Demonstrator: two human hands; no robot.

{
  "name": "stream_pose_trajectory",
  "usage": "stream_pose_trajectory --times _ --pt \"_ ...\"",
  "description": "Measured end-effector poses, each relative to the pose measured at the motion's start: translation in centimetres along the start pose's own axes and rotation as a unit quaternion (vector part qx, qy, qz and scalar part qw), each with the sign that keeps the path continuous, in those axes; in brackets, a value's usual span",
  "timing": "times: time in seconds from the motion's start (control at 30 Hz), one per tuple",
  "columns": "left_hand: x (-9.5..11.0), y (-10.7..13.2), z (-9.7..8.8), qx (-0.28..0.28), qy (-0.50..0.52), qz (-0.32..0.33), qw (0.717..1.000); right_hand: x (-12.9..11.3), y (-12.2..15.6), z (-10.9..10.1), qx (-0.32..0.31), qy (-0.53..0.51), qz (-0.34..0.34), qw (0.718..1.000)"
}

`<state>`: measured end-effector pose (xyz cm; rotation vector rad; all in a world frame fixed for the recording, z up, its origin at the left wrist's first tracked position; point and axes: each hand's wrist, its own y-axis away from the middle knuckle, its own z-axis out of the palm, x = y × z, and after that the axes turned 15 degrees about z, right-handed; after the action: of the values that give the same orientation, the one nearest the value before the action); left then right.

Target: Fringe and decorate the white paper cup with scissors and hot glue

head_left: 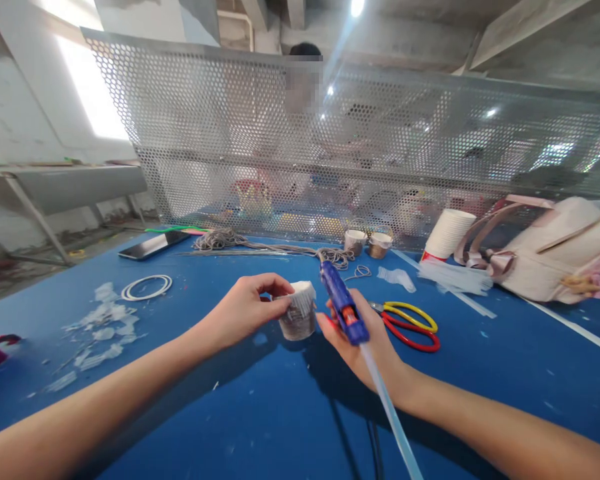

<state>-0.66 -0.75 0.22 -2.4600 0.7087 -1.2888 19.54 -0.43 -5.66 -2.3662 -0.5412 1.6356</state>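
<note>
My left hand (260,303) pinches the rim of a small cup (299,320), with the thumb and fingers on its left side. The cup looks wrapped in greyish cord around its lower part, with a white upper edge. In my right hand (357,347) is a blue hot glue gun (341,300), held just right of the cup. A long translucent glue stick (390,407) sticks out of its back end toward me. The gun's nozzle is hidden from view. Red-and-yellow handled scissors (411,325) lie beside my right hand.
Behind stand two small wrapped cups (355,243), a bundle of grey cord (223,239) and a stack of paper cups (447,235). Glue sticks (455,277) and a pale backpack (555,250) are at right. Left are glue scraps (105,327), a white ring (147,288) and a phone (154,245). A perforated metal panel (205,120) separates me from a person.
</note>
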Motion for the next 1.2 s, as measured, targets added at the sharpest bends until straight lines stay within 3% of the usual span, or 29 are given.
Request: stream_pose_trajectory --times 0.13,0.33,0.87,1.03,1.2 --pt "-0.1 0.3 0.5 0.013 0.011 0.009 1.000 -1.0 -1.7 1.1 -0.021 -0.034 0.035 0.999" --pt "0.2 0.6 0.9 0.023 0.028 -0.006 0.999 -2.1 -1.7 1.8 -0.039 -0.043 0.054 0.997" --pt "0.5 1.1 1.7 0.006 -0.015 0.009 1.000 0.1 -0.8 1.6 -0.054 -0.061 0.019 0.996" --pt "-0.1 1.3 1.7 0.010 -0.056 0.063 0.996 -0.5 -0.5 0.9 -0.051 -0.050 0.010 0.997" --pt "-0.8 1.6 1.7 -0.008 -0.120 0.212 0.970 -0.3 -0.1 0.1 -0.050 -0.043 0.005 0.998"
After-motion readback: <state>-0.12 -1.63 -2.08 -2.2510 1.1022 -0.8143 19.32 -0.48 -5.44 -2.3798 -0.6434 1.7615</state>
